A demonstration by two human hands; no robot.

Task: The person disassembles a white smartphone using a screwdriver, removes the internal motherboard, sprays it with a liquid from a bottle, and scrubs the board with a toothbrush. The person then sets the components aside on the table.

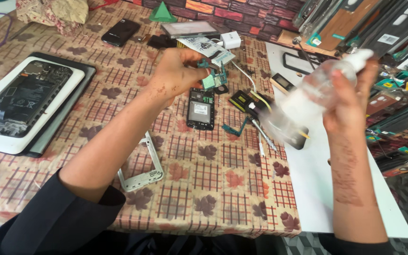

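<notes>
Clear glossy plastic bottle (313, 97); matt green circuit board (212, 75); counter (204, 189) under smooth, slightly shiny patterned oilcloth; silvery metal-looking phone frame (143, 174).

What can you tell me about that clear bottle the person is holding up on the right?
The clear plastic bottle has a white nozzle cap at its upper end, pointing up and right. It is tilted, with its base lower left, and is blurred, so its contents cannot be judged. The right hand wraps around it in a closed grip, above the white sheet and the scattered phone parts. Nothing else touches it.
</notes>
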